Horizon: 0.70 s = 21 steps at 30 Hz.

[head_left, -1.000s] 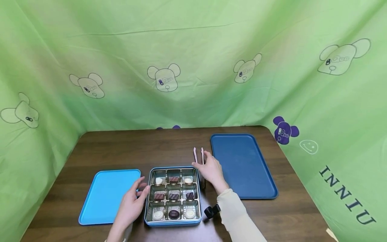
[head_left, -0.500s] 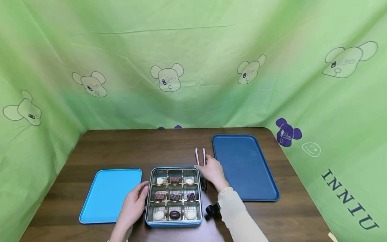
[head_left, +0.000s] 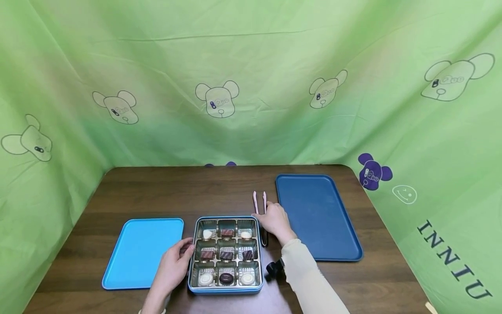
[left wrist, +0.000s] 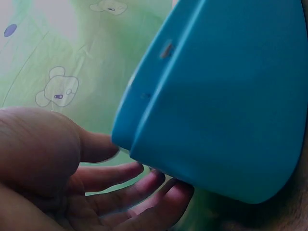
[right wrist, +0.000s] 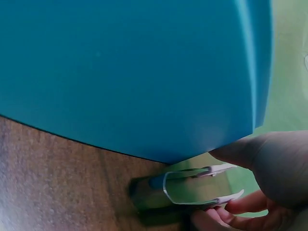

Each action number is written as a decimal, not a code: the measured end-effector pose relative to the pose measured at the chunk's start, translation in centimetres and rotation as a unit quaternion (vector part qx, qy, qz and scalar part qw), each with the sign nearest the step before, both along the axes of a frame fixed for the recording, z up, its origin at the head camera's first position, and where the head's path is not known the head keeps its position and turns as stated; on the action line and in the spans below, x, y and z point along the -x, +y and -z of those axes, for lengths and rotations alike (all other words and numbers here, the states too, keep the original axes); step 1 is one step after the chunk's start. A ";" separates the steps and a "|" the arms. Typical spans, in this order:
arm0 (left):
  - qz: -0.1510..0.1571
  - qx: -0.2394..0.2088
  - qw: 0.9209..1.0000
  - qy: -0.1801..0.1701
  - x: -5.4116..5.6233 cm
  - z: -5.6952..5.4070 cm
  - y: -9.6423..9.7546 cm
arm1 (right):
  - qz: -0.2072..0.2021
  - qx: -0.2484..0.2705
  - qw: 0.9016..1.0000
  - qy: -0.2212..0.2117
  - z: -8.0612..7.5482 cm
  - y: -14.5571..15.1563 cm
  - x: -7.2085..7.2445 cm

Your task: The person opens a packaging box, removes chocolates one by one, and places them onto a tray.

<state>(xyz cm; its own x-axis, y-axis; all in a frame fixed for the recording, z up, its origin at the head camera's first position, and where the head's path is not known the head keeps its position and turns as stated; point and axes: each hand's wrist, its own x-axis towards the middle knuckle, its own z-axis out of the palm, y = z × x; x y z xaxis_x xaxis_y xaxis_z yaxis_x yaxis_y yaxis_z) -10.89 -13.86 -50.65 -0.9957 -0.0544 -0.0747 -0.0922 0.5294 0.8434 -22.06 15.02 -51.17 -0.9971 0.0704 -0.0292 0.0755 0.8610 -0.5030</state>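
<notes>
A blue rectangular tin (head_left: 225, 291) holds a clear divided insert with several white, brown and dark chocolates (head_left: 226, 278), one per compartment. On the tin's left side, my left hand (head_left: 171, 264) touches the wall with fingers loosely bent; the left wrist view has its fingertips (left wrist: 156, 178) along the tin's edge. My right hand (head_left: 276, 221) is at the far right corner, its thumb (right wrist: 236, 151) against the tin. U-shaped tongs (head_left: 255, 203) with pink tips lie between the tin and that hand, partly covered; its other fingers (right wrist: 248, 202) are right beside one arm of the tongs.
A light blue tray (head_left: 135, 255) lies left of the tin and a larger dark blue tray (head_left: 319, 218) to the right. Both rest on a brown wooden table (head_left: 176, 187). Under the right forearm shows a small black object (head_left: 273, 269). Green cloth (head_left: 251, 131) hangs around the table.
My left hand's fingers, spread and lifted a second ago, have come down against the tin's left side. The right hand stays by the tongs; the head view has shifted slightly.
</notes>
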 end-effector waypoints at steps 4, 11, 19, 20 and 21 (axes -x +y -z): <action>0.002 0.019 1.000 0.001 0.1 0.0 0.1 | 0.002 -0.012 1.000 -0.004 0.2 -0.1 0.2; 0.002 0.039 0.999 -0.012 0.2 -0.3 0.2 | -0.001 -0.032 0.999 0.001 0.2 -0.3 0.3; 0.001 0.047 0.999 -0.020 0.4 -0.4 0.3 | -0.002 -0.017 1.000 0.015 0.5 0.0 0.2; 0.002 0.049 0.999 -0.019 0.4 -0.4 0.3 | -0.002 -0.011 1.000 0.019 0.6 0.1 0.2; 0.003 0.051 0.999 -0.019 0.4 -0.5 0.3 | -0.003 -0.003 1.000 0.018 0.6 0.2 0.2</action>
<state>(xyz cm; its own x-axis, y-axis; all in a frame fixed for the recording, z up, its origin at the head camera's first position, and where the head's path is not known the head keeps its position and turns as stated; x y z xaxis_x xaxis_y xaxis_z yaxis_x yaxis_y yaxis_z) -11.33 -13.53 -50.18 -0.9927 -0.0576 -0.1062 -0.1191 0.6125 0.7814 -22.31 15.25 -51.74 -0.9978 0.0653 0.0070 0.0531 0.8647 -0.4995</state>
